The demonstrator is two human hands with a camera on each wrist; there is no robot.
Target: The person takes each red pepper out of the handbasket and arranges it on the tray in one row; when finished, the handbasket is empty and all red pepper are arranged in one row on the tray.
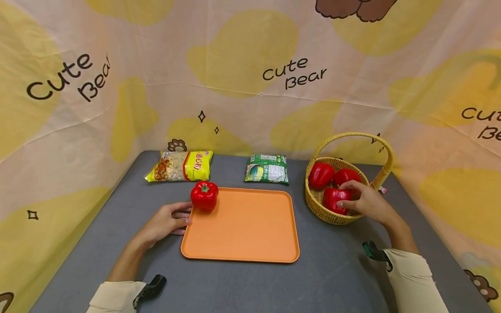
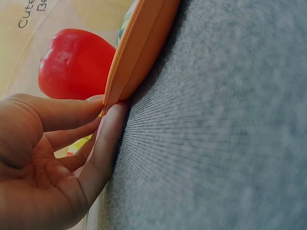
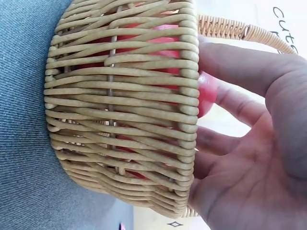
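My left hand (image 1: 166, 222) pinches the left rim of an orange tray (image 1: 242, 226), thumb above and finger below, as the left wrist view shows. A red bell pepper (image 1: 205, 196) with a green stem sits upright at the tray's far left corner. On the right, my right hand (image 1: 368, 201) reaches into a wicker basket (image 1: 326, 214), thumb and fingertips around the nearest red bell pepper (image 1: 335, 200). Two more bell peppers (image 1: 321, 175) lie behind it in the basket. In the right wrist view the basket wall (image 3: 124, 100) hides most of the gripped pepper.
A yellow bag of pasta (image 1: 182, 166) lies at the back left of the grey table (image 1: 242, 287). Right of it lies a green packet (image 1: 267, 168). The basket's tall handle (image 1: 354, 134) arches over its opening. A patterned cloth (image 1: 235, 87) hangs behind and at the sides.
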